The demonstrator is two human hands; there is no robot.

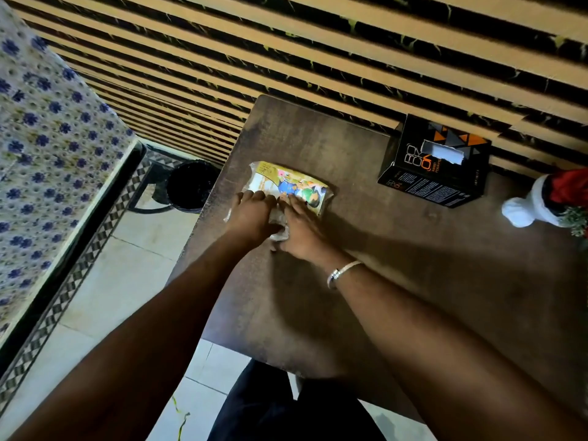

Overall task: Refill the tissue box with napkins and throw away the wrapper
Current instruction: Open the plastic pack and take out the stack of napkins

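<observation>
1. Napkin pack [288, 186] flat on table [397, 265], long axis running left-right, cartoon print up; lettering unreadable.
2. Left hand [251, 214] and right hand [302, 230] grip its near wrapper edge.
3. Tissue box [436, 163] well right, slot up.

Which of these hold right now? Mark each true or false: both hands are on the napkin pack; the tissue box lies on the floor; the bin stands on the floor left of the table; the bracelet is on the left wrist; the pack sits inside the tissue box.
1. Both the left hand and right hand are on the napkin pack. True.
2. The tissue box lies on the floor. False: it stands on the table, near the slatted wall.
3. The black bin stands on the floor left of the table. True.
4. The bracelet is on the left wrist. False: it is on the right wrist.
5. The pack sits inside the tissue box. False: it lies on the table, apart from the box.
</observation>
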